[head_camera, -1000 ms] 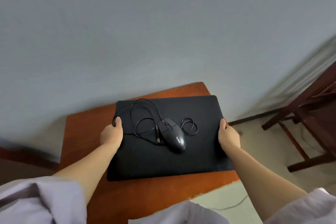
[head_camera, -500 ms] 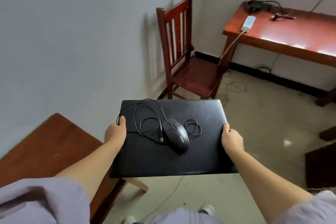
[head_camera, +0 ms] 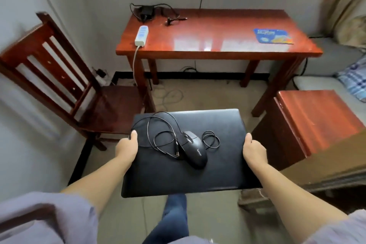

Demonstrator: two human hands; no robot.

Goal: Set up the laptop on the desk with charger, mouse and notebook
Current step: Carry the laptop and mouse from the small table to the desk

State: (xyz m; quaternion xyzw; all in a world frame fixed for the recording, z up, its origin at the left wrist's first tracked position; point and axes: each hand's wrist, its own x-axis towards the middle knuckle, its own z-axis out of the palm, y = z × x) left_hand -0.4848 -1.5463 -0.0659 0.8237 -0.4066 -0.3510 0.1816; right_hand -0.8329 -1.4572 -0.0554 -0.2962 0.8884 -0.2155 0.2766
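I hold a closed black laptop [head_camera: 217, 164] flat in the air, low in the head view. My left hand [head_camera: 127, 146] grips its left edge and my right hand [head_camera: 254, 149] grips its right edge. A black wired mouse [head_camera: 195, 149] lies on the lid with its cable [head_camera: 160, 134] looped beside it. Ahead stands the red wooden desk [head_camera: 217, 31]. On its far left corner lies a black charger [head_camera: 146, 11] with its cord. A white power strip [head_camera: 141, 35] lies on the desk's left edge. A blue mouse pad [head_camera: 273, 35] lies at the desk's right.
A wooden chair [head_camera: 59, 77] stands against the left wall. A small red cabinet [head_camera: 313, 121] stands at the right, with bedding [head_camera: 354, 79] behind it. Cables lie on the floor under the desk. Open floor lies between me and the desk.
The view has swung right from the small table to face the desk. Both hands have lifted the laptop, with the mouse on it, off the small table and carried it along.
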